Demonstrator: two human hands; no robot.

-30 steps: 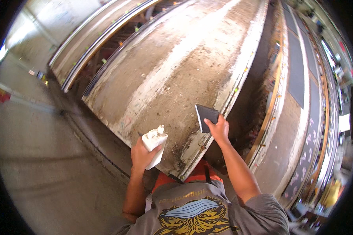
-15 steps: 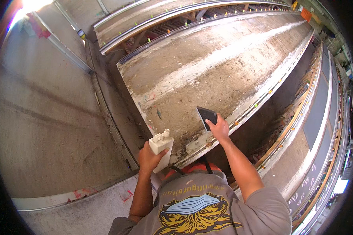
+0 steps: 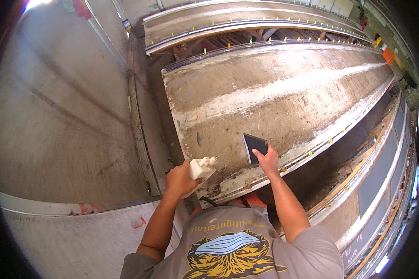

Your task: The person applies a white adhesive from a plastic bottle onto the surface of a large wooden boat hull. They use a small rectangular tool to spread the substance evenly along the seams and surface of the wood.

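My left hand [image 3: 179, 180] is closed around a cream plastic bottle [image 3: 201, 168] with a short spout on top. The bottle is tilted, its spout pointing right, over the near left end of a long worn bench [image 3: 228, 114]. Pinched in my right hand [image 3: 269, 161] is a dark, flat rectangular slab [image 3: 255, 146] with a pale left edge. It is held up over the bench's near edge, to the right of the bottle. What the slab is made of I cannot tell.
More long benches run alongside, one beyond [image 3: 265, 14] and one at right with grey panels [image 3: 373, 186]. Small coloured clips line their edges. A big grey-brown sheet surface [image 3: 74, 130] fills the left. An orange piece [image 3: 388, 56] stands at the bench's far end.
The bottle has gone from nearly upright to tilted, its spout turned rightward and my left hand slightly higher. The slab stays in my right hand, its face turned a little. The view has shifted.
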